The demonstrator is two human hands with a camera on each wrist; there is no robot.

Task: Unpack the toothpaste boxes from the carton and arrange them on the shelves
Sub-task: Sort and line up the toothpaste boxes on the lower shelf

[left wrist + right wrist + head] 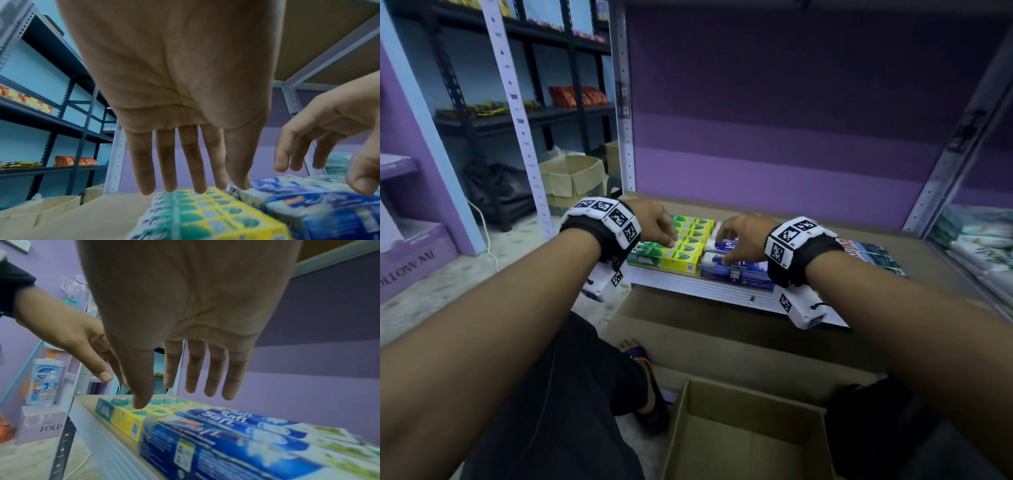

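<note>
Toothpaste boxes (pixel 681 245) in rows on shelf (pixel 722 291) | left hand (pixel 654 222), right hand (pixel 743 236) spread, empty, above them | carton (pixel 739 442) below | boxes likely light, stiff: hold long sides.

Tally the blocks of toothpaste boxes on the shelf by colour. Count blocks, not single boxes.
Green-and-yellow block: 1
Blue block: 1
Red-and-green block, partly hidden behind the right wrist: 1
Total: 3
</note>
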